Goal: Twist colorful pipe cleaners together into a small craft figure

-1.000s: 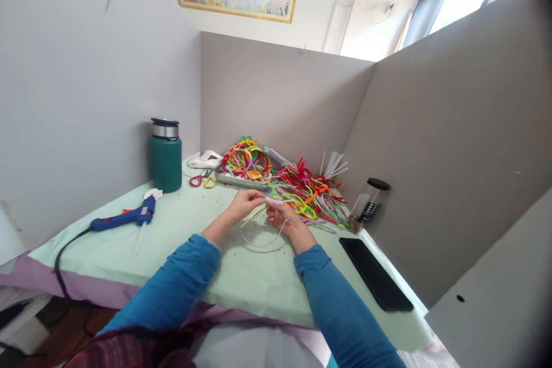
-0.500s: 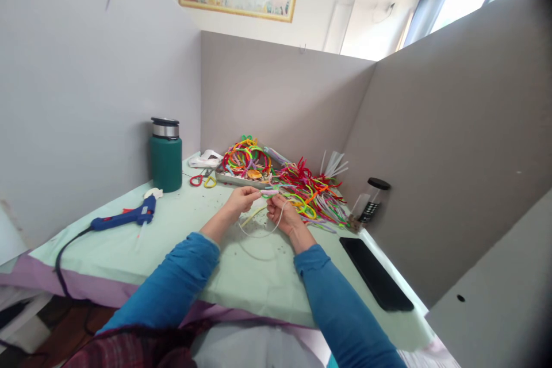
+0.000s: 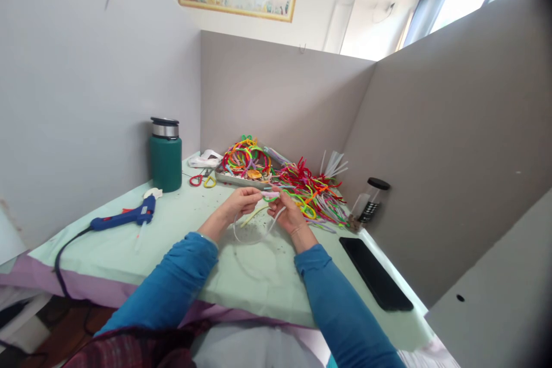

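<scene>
Both hands work at a thin white hoop (image 3: 253, 241) that hangs below them. Its top stretch, between the fingertips, bears a pale pink fuzzy wrap (image 3: 270, 194), which looks like pipe cleaner. My left hand (image 3: 241, 202) is closed in a pinch at the wrap's left end. At the right end, the thumb and fingers of my right hand (image 3: 288, 213) are closed on the same hoop. Just behind the fingers lies a heap of coloured pipe cleaners (image 3: 310, 184). A yellow pipe cleaner (image 3: 251, 217) rests on the table under the hoop.
A metal tray (image 3: 241, 181) holds bent pipe-cleaner shapes. Left stand a green bottle (image 3: 166, 164) and a blue glue gun (image 3: 125, 218) with its cord. Two small pipe-cleaner loops lie near the tray. Right are a black phone (image 3: 376, 273) and a clear jar (image 3: 371, 201). Grey partitions (image 3: 280, 92) enclose the table.
My right hand has turned, its fingers now higher over the pink wrap. The hoop has swung a little left and widened beneath the hands.
</scene>
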The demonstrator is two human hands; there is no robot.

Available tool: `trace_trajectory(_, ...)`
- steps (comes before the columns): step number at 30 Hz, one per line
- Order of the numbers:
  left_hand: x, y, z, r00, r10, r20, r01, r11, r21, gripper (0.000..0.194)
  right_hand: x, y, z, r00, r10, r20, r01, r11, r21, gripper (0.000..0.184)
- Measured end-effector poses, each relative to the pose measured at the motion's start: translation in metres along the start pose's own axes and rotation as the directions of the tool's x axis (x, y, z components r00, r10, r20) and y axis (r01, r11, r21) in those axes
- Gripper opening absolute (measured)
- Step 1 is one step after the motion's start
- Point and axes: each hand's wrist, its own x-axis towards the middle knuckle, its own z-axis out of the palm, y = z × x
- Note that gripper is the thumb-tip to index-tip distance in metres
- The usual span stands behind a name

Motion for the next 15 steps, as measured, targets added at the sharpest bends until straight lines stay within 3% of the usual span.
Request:
trace_trajectory(6,0.008,-0.006,-0.004,0.983,-0.08,-0.163,0.076,0.997,-0.03,0.035,0.003,0.004,-0.003,0.999,0.046,0.017,-0.045,0.999,-0.03,0.027)
trace_trajectory(11,0.012,-0.009,-0.009,0.95,-0.158,-0.27,0.151,0.987,-0.047,0.025,0.007,0.01,-0.002,0.998,-0.003,-0.067,-0.013,0.972,-0.236,0.03)
trace_trajectory(15,0.013,-0.014,-0.013,0.925,-0.215,-0.315,0.233,0.972,0.02,0.022,0.008,0.012,-0.002,0.994,-0.078,-0.073,0.039,0.9,-0.435,0.03)
